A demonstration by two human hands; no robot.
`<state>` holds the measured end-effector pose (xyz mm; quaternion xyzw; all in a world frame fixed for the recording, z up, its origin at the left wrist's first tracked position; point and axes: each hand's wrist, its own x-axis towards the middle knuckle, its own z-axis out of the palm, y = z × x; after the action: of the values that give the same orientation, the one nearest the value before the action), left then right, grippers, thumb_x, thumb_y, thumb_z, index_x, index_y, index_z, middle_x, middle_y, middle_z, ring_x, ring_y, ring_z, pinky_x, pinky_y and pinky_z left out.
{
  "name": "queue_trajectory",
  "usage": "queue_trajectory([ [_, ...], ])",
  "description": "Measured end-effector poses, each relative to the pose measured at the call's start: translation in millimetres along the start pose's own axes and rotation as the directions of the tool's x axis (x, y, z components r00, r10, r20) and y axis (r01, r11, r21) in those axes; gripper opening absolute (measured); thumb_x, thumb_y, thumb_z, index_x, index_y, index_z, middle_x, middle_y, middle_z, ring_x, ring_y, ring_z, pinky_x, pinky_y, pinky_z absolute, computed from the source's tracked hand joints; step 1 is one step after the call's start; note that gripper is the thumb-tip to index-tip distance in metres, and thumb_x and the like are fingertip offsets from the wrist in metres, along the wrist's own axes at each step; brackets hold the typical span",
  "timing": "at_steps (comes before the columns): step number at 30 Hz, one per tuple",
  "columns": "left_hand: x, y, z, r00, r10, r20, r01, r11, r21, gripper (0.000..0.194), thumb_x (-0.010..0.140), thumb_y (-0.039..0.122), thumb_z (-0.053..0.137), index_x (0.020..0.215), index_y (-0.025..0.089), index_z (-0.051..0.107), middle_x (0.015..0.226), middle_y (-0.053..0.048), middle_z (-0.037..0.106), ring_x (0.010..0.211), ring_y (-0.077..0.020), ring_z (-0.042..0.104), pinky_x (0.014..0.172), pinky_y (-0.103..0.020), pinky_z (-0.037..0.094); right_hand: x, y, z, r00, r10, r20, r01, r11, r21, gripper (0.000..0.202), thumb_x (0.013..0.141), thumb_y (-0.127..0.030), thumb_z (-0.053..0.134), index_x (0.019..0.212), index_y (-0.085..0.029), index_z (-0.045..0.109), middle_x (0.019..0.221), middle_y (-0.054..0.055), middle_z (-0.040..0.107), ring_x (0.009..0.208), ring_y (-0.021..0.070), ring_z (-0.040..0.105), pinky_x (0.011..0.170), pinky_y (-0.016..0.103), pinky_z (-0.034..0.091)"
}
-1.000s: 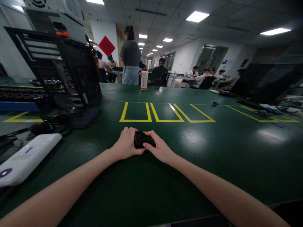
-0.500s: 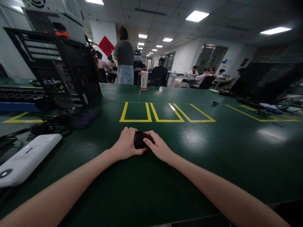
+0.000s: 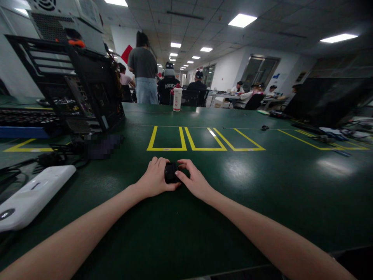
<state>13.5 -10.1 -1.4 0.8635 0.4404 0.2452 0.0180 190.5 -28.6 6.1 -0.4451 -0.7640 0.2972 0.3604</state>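
A small black boxy object [image 3: 170, 173] is held low over the middle of the table, its kind too dark to make out. My left hand [image 3: 154, 177] wraps round its left side, thumb below and fingers over the top. On the other side, my right hand [image 3: 194, 181] pinches the object's right edge, with the thumb on its near face and the fingers bent behind. The hands partly cover the object.
Yellow tape outlines [image 3: 166, 149] mark the green table [image 3: 186, 233] beyond my hands. At left stand an open black computer case [image 3: 87, 85], tangled cables and a white device [image 3: 37, 194]. A paper cup [image 3: 177, 99] stands at the far edge. People sit and stand beyond.
My hands and the black object stay nearly in place; the right thumb shifts very slightly left. In the background the standing person has moved left.
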Motion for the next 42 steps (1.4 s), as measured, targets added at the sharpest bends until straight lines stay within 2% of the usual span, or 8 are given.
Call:
queue_trajectory([
  [7, -0.5, -2.1, 1.9, 1.0, -0.019, -0.007, 0.018, 0.999, -0.038, 0.055, 0.064, 0.055, 0.056, 0.1, 0.015, 0.044, 0.094, -0.009, 0.048, 0.083, -0.0234, 0.044, 0.073, -0.039, 0.04, -6.1, -4.8, -6.6, 0.997, -0.05, 0.063, 0.051, 0.999, -0.011, 0.029, 0.079, -0.025, 0.052, 0.107, -0.024, 0.045, 0.107, 0.003, 0.052, 0.101, 0.0191, 0.048, 0.087, 0.039, 0.039],
  [13, -0.4, -1.3, 1.4, 1.0, -0.008, -0.011, 0.008, 1.0, -0.018, 0.059, 0.062, 0.058, 0.057, 0.1, 0.014, 0.045, 0.093, -0.009, 0.049, 0.083, -0.0235, 0.043, 0.074, -0.039, 0.04, -3.1, -2.5, -1.8, 0.999, -0.039, 0.036, 0.038, 0.999, 0.031, 0.017, 0.086, -0.03, 0.042, 0.101, -0.023, 0.047, 0.099, 0.002, 0.055, 0.095, 0.0171, 0.052, 0.084, 0.037, 0.041],
  [18, 0.4, 1.6, 0.1, 1.0, 0.0, -0.011, 0.0, 1.0, 0.003, 0.059, 0.064, 0.057, 0.056, 0.101, 0.013, 0.044, 0.093, -0.009, 0.048, 0.084, -0.0238, 0.042, 0.075, -0.039, 0.039, 0.9, 2.8, 1.0, 1.0, 0.022, 0.022, -0.023, 0.998, 0.053, 0.029, 0.083, -0.029, 0.047, 0.11, -0.02, 0.043, 0.105, 0.006, 0.054, 0.1, 0.0187, 0.051, 0.087, 0.039, 0.04],
  [22, -0.1, 0.8, -0.2, 1.0, -0.006, -0.009, 0.006, 1.0, -0.009, 0.055, 0.064, 0.055, 0.057, 0.098, 0.014, 0.045, 0.093, -0.008, 0.048, 0.083, -0.0235, 0.043, 0.074, -0.038, 0.04, -2.8, -1.8, -4.2, 0.996, -0.032, 0.085, 0.028, 0.999, 0.041, 0.027, 0.081, -0.025, 0.05, 0.108, -0.022, 0.046, 0.106, 0.004, 0.053, 0.101, 0.0186, 0.05, 0.089, 0.04, 0.038],
  [30, -0.5, -0.3, -1.0, 1.0, -0.003, -0.006, 0.003, 1.0, -0.013, 0.059, 0.063, 0.057, 0.057, 0.1, 0.013, 0.044, 0.094, -0.009, 0.048, 0.084, -0.0239, 0.043, 0.075, -0.038, 0.04, -2.9, -3.5, -2.0, 0.998, -0.059, 0.036, 0.056, 0.995, 0.083, 0.015, 0.084, -0.027, 0.045, 0.099, -0.023, 0.048, 0.097, 0.002, 0.055, 0.094, 0.0158, 0.053, 0.085, 0.037, 0.042],
  [36, -0.1, 3.3, -3.7, 1.0, -0.012, 0.016, 0.012, 1.0, -0.003, 0.057, 0.065, 0.056, 0.057, 0.1, 0.012, 0.045, 0.094, -0.01, 0.048, 0.084, -0.0243, 0.042, 0.076, -0.039, 0.04, 0.2, 0.9, 0.1, 0.999, 0.003, 0.05, -0.008, 0.996, 0.09, 0.031, 0.083, -0.027, 0.047, 0.113, -0.022, 0.043, 0.109, 0.006, 0.052, 0.104, 0.0187, 0.05, 0.09, 0.04, 0.039],
  [42, -0.9, 1.6, -2.8, 1.0, 0.003, 0.004, -0.003, 1.0, 0.0, 0.055, 0.066, 0.053, 0.056, 0.1, 0.012, 0.045, 0.094, -0.01, 0.048, 0.084, -0.0239, 0.042, 0.076, -0.038, 0.04, -5.8, -4.1, -6.4, 0.992, -0.052, 0.117, 0.037, 0.991, 0.126, 0.031, 0.08, -0.02, 0.052, 0.109, -0.024, 0.044, 0.11, 0.003, 0.052, 0.105, 0.0166, 0.05, 0.092, 0.038, 0.039],
])
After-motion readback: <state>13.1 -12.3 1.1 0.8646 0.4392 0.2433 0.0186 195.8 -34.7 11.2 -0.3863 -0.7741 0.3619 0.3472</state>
